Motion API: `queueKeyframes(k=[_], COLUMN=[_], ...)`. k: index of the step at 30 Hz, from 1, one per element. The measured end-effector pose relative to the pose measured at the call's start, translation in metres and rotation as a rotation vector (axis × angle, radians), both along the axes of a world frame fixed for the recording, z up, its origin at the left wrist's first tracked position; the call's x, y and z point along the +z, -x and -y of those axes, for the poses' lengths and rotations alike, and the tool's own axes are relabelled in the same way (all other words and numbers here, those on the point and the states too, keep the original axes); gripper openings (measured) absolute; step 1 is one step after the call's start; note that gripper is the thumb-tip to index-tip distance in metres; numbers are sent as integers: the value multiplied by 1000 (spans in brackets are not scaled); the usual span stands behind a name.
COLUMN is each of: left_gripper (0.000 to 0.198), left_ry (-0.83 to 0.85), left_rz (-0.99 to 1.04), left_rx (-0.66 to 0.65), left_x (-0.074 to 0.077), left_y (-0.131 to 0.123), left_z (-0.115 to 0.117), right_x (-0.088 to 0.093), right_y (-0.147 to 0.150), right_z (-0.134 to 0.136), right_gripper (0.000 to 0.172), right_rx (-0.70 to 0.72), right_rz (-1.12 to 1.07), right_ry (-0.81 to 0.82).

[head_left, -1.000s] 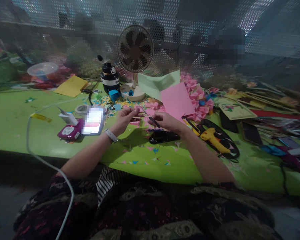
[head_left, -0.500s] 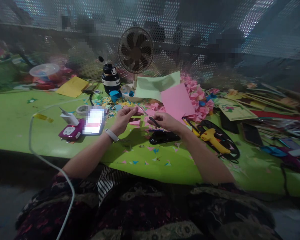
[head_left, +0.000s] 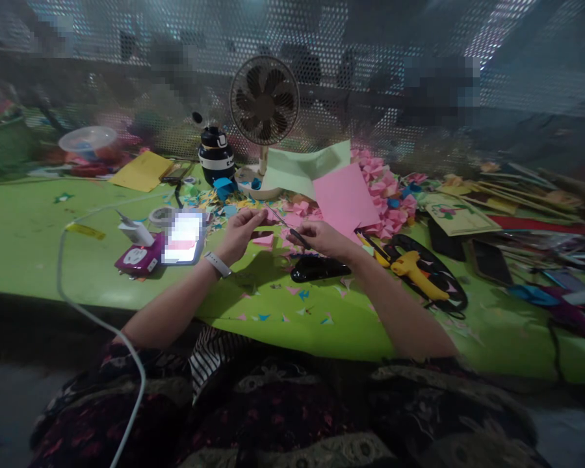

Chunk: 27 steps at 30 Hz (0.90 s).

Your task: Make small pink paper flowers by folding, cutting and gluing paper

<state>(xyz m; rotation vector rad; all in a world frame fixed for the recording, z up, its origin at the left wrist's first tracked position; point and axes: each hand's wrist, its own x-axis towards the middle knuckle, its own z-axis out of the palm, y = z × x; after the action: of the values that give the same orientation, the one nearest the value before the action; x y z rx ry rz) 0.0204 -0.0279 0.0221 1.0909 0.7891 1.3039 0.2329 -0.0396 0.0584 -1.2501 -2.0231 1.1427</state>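
My right hand (head_left: 322, 239) is closed around the dark handles of a pair of scissors (head_left: 296, 235). Their thin blades slant up and left toward my left hand (head_left: 242, 229), which wears a pale wristband. Its thumb and forefinger pinch what looks like a small piece of pink paper beside the blade tips; the fingers partly hide it. Just below, a folded pink paper (head_left: 263, 239) lies on the green table (head_left: 268, 296). Close under my right hand rests a shiny black object (head_left: 316, 268) whose kind I cannot make out.
Behind my hands are a pink sheet (head_left: 346, 198), a pale green sheet (head_left: 302, 170), a heap of folded pink pieces (head_left: 387, 201), a fan (head_left: 264, 101) and a black bottle (head_left: 216, 156). A lit phone (head_left: 182, 237) lies left, a yellow glue gun (head_left: 422, 274) right. Paper scraps litter the front.
Both hands keep nearly the same place and grip. The scissors have shifted very slightly.
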Motion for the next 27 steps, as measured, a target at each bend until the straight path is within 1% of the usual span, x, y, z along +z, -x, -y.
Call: queueKeyframes(k=[3, 10, 21, 24, 27], left_gripper=[44, 45, 41, 38, 35], left_ry=[-4, -23, -4, 1, 3], left_rz=[3, -34, -48, -37, -12], left_rx=[1, -13, -3, 0, 0], left_x=[-1, -2, -2, -2, -2], left_y=[0, -2, -2, -1, 0], left_z=[0, 0, 0, 0, -1], right_x=[0, -1, 6, 6, 3], right_y=[0, 2, 4, 3, 0], right_z=[1, 1, 4, 4, 1], right_gripper=[65, 66, 66, 66, 65], right_rx=[-4, -9, 16, -14, -66], right_rz=[-15, -17, 63, 36, -43], right_ry=[5, 17, -49, -34, -38])
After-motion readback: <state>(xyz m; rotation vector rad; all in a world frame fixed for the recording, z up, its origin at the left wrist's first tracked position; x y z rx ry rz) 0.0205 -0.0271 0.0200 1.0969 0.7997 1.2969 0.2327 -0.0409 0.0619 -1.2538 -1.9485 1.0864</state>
